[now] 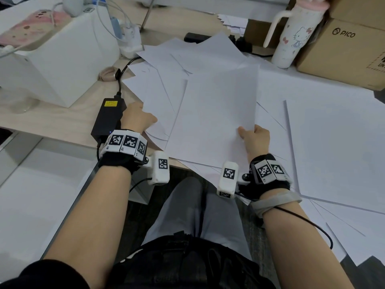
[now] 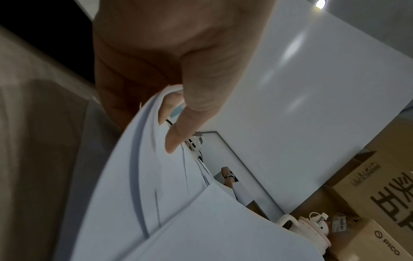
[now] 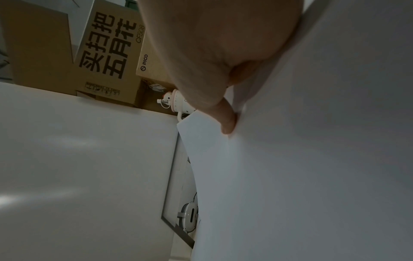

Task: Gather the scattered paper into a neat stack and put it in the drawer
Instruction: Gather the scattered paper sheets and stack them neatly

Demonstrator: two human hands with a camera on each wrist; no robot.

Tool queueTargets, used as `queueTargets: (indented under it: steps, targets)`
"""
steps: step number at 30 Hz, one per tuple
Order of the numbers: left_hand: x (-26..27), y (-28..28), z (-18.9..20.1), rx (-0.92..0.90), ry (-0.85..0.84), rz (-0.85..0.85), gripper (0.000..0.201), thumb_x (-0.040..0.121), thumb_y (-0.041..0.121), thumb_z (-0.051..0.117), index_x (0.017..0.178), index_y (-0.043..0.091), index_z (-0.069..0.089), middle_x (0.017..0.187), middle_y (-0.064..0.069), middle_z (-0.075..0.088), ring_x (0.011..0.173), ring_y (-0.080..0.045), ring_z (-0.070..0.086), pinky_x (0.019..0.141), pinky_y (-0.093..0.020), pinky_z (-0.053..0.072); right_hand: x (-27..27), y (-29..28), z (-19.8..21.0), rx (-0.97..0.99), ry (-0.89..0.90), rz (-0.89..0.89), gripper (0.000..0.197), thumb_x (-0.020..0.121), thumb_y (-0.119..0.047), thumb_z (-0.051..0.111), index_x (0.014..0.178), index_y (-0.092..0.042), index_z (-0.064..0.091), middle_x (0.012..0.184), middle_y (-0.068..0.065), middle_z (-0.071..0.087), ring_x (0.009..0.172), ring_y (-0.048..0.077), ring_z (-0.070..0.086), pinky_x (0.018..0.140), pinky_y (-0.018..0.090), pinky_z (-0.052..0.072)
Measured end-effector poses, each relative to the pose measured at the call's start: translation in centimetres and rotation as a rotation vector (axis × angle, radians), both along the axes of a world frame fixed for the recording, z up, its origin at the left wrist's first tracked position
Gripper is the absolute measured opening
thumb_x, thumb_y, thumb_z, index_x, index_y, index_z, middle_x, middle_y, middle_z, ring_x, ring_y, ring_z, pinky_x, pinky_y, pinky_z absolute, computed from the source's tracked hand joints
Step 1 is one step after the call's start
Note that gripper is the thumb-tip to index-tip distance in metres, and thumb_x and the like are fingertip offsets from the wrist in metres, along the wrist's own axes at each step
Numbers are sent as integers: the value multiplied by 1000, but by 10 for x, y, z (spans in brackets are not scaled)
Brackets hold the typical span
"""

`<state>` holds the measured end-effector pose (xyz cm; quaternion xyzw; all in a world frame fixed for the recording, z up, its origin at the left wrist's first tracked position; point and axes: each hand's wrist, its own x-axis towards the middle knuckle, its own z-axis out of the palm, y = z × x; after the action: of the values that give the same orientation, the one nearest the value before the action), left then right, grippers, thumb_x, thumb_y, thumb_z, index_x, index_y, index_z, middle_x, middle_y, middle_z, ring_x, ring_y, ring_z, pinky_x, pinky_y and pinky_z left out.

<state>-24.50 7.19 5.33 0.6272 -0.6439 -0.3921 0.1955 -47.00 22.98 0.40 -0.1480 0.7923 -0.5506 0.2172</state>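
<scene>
- White paper sheets (image 1: 210, 113) fanned and overlapping on the light wood desk (image 1: 62, 119), more loose sheets (image 1: 333, 142) spread to the right, some overhanging the desk's near edge.
- Left hand (image 1: 136, 118) at the left edge of the fan; the left wrist view shows the thumb (image 2: 192, 113) on top and a fingertip under several curled sheets (image 2: 156, 176), so it pinches that bunch.
- Right hand (image 1: 255, 140) grips the top sheet's near right corner, thumb on the upper face; in the right wrist view the thumb (image 3: 225, 121) presses on the sheet (image 3: 290, 176), which is lifted and bowed.
- Drawer: cannot tell which, none identified in any view.
- Black power brick (image 1: 108, 117) just left of the left hand, touching or nearly so; its cable runs toward the back.
- White box (image 1: 52, 65) at the left rear.
- Hello Kitty bottle (image 1: 291, 36) upright at the back right, beside a brown PICO carton (image 1: 343, 49).
- Both wrists wear black straps with marker tags.
- Person is seated, grey trousers below the desk edge.
</scene>
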Motion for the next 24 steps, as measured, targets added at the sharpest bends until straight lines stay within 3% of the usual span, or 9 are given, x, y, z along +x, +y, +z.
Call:
queueTargets:
  steps: [2,5,7,9,11,14,17,20,24]
  targets:
    - [-2,1,0,-20,-10,3,13,86,4,60,92,15,58,100,0,59,123,-32,49,87,-29,40,-1,0,-1,2,-1,1,31,80,-7,62,56,-13,43,65,9,50,66,21,45,63,31,38]
    - [-1,0,-3,-73,-2,14,47,84,1,57,129,15,54,136,-8,52,125,-29,48,99,-36,44,-2,-1,-1,9,3,3,36,81,-7,61,54,-13,40,59,3,46,65,21,42,63,30,36]
    - [1,0,-6,-94,35,31,45,84,2,58,127,15,57,133,-9,54,120,-29,52,96,-36,46,-2,-1,-1,24,19,8,33,82,-8,62,55,-14,43,58,1,48,66,22,45,64,29,37]
    - [1,1,-9,-94,61,20,31,83,8,59,113,13,64,113,-7,61,102,-27,57,82,-30,46,-2,-1,-1,29,24,13,31,83,-9,62,57,-13,46,59,1,50,67,23,47,64,29,38]
    - [-1,2,-9,-118,25,1,4,83,13,58,84,11,62,82,-7,55,75,-24,50,61,-24,39,-2,-1,-1,33,22,13,29,83,-8,62,58,-12,47,59,1,50,67,22,46,63,28,38]
    - [-2,1,-5,-180,15,35,36,84,13,56,55,9,36,57,-5,35,51,-20,32,52,-25,27,-2,-1,0,34,24,17,19,83,-7,62,66,-3,54,64,7,53,67,21,47,64,29,38]
    - [1,-1,7,-346,25,122,26,85,20,54,69,0,58,77,-14,61,72,-32,56,69,-36,45,-2,-1,0,32,20,9,16,82,-7,62,79,8,59,74,12,56,69,22,49,65,31,40]
    - [3,-2,25,-499,64,193,29,89,21,51,100,-1,66,105,-19,67,98,-38,59,81,-40,45,0,-1,2,41,21,13,13,82,-8,62,79,5,60,75,12,57,69,22,49,65,31,41]
    - [3,4,50,-673,184,201,26,91,15,48,100,-4,63,98,-15,67,88,-28,60,73,-31,40,0,0,3,43,3,15,23,83,-8,61,88,14,60,77,13,57,70,22,51,67,32,42]
